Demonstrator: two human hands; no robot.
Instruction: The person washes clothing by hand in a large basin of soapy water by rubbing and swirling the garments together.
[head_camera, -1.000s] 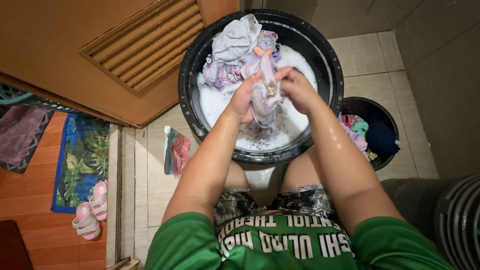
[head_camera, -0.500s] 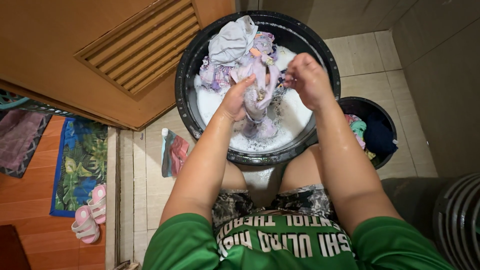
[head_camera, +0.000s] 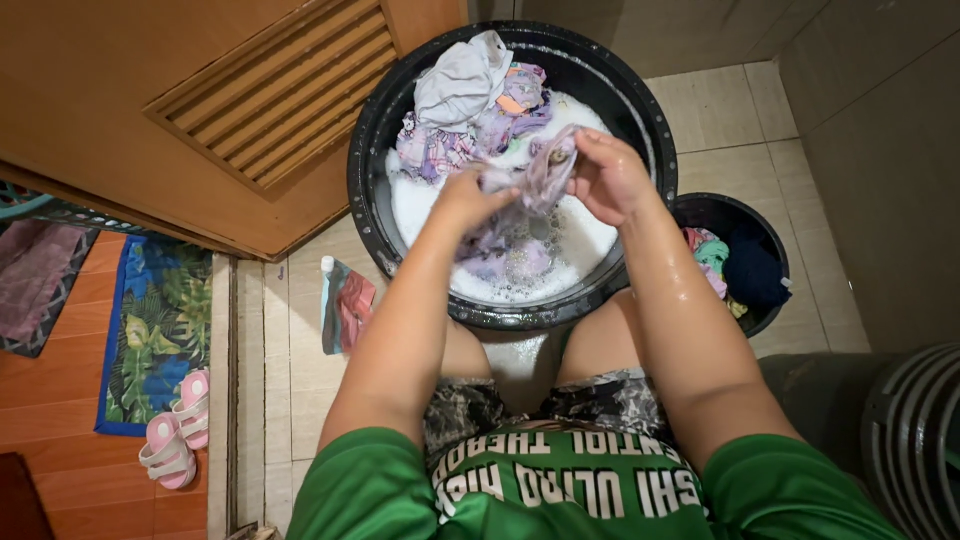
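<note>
A large black basin (head_camera: 372, 140) full of soapy water stands on the tiled floor in front of my knees. Both hands hold a wet pale lilac garment (head_camera: 540, 175) stretched between them just above the suds. My left hand (head_camera: 468, 198) grips its lower end, and my right hand (head_camera: 607, 178) grips its upper end. More wet clothes, grey and purple patterned, are heaped at the far side of the basin (head_camera: 470, 95).
A smaller black bucket (head_camera: 775, 225) with coloured clothes stands right of the basin. A detergent pouch (head_camera: 345, 305) lies on the tiles at left. A wooden louvred door (head_camera: 200, 110), a leaf-print mat (head_camera: 160, 330) and pink sandals (head_camera: 175, 435) are further left. A dark ribbed container (head_camera: 915, 440) sits at lower right.
My right hand, apart from the garment half a second ago, has come back and taken hold of it. The garment is now pulled sideways between both hands instead of hanging bunched.
</note>
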